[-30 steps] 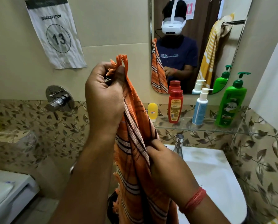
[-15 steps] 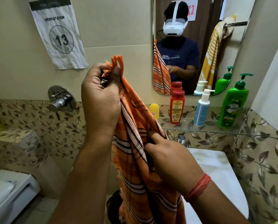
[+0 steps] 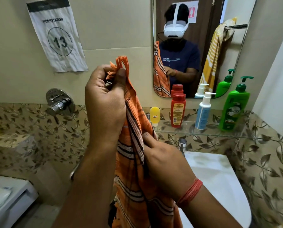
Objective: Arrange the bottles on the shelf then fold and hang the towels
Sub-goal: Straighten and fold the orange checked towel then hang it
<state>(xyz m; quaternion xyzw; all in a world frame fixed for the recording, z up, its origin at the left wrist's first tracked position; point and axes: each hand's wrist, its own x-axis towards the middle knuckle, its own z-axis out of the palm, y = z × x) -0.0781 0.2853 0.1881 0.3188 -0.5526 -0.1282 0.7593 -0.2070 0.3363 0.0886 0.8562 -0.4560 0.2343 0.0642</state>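
Pinching the orange towel (image 3: 135,155) by its fringed top corners in the left hand (image 3: 105,102), hanging lengthwise straight down, with the right hand (image 3: 163,162) gripping its edge lower, nearer the body, above the sink (image 3: 219,178).

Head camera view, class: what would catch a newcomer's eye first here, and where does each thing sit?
The orange striped towel fills the centre, its top corner pinched by the left hand while the right hand grips it lower down. To the right, four bottles stand along the glass shelf under the mirror; the tall green pump bottle stands furthest right.
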